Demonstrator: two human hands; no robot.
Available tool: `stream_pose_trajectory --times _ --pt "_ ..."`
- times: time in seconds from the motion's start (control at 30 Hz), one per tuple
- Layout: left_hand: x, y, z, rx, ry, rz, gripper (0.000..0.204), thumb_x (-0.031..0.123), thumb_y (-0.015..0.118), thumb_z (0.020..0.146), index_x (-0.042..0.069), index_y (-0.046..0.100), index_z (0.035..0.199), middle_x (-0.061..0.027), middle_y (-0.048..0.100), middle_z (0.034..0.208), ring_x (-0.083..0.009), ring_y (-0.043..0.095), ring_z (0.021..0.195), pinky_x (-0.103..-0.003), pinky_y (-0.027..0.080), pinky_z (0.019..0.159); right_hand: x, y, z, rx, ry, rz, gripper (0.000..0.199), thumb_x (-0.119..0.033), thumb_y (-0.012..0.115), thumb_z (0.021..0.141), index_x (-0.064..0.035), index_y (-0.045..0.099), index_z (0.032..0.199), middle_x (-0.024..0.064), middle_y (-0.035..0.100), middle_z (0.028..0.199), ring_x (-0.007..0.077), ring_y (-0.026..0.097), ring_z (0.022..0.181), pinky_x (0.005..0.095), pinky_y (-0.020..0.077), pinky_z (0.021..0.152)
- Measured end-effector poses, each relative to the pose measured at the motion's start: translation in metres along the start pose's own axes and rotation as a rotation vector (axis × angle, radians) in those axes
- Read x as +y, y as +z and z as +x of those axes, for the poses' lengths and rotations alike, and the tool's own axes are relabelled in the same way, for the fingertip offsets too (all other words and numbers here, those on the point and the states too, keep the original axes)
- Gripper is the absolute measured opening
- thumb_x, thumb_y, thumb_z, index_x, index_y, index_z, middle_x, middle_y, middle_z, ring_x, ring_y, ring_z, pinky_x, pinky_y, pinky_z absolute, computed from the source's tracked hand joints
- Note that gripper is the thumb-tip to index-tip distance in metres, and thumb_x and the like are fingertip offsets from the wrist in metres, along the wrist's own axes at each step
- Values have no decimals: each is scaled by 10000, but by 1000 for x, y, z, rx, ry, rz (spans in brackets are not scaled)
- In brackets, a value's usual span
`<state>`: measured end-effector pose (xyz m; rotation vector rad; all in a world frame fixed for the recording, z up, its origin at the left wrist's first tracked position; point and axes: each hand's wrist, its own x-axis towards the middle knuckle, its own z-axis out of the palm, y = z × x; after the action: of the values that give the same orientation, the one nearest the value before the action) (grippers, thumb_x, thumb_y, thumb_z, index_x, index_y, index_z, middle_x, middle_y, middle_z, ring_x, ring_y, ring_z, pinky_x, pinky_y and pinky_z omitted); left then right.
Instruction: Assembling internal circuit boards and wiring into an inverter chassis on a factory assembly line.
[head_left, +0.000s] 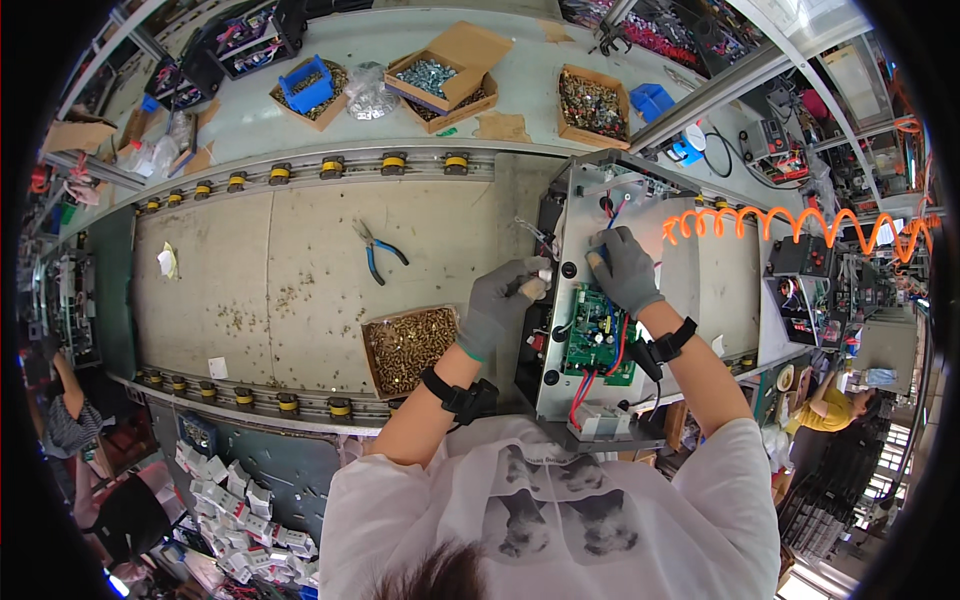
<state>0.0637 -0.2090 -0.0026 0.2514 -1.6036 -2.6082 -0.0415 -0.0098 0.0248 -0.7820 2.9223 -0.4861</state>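
A metal equipment chassis (560, 385) stands open before me, with a green circuit board (592, 335) and red and blue wires inside. My right hand (627, 270), in a grey glove, is over the upper part of the chassis. Its fingers are closed where a blue wire (617, 212) runs down to them. My left hand (503, 303), gloved too, is at the chassis's left side with fingers pinched together; what they hold, if anything, is hidden. Just above it, thin loose wires (535, 232) stick out. Pliers (376, 250) with blue-and-black handles lie to the left.
A box of brass-coloured screws (411, 350) sits left of my left arm. Roller rails (333, 167) edge the work surface. Boxes of small parts (594, 103) stand on the far bench. An orange coiled hose (790, 222) stretches across at right. Other people are at both sides.
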Motion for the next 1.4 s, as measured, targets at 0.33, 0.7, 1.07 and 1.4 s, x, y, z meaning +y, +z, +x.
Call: stream_pose_trajectory --times 0.33,0.7,1.07,1.4 --pt "-73 3 26 89 -39 751 175 126 586 824 51 648 969 -138 658 856 -246 639 742 -318 497 689 -1 -1 0 14 -31 -4 234 -239 584 805 -120 539 1002 133 533 937 331 572 842 431 474 698" --pt "-137 -14 67 -238 -614 -93 302 116 578 789 41 604 1080 -2 551 675 -82 485 542 -223 395 492 -2 -1 3 -4 -23 12 228 -228 568 809 -104 524 996 138 519 935 334 565 851 434 473 706" --pt "-136 -13 67 -537 -392 -36 281 108 536 860 54 564 1134 -49 628 994 -123 598 878 -266 489 752 -2 0 4 -35 -53 10 240 -224 570 809 -90 508 998 137 511 939 340 560 861 439 472 715" --pt "-80 -11 62 -414 -617 67 307 15 593 768 5 592 1075 -41 614 915 -96 577 777 -229 466 638 -18 -21 9 -51 -85 -107 243 -250 583 804 -84 534 975 127 517 952 320 558 874 415 465 716"
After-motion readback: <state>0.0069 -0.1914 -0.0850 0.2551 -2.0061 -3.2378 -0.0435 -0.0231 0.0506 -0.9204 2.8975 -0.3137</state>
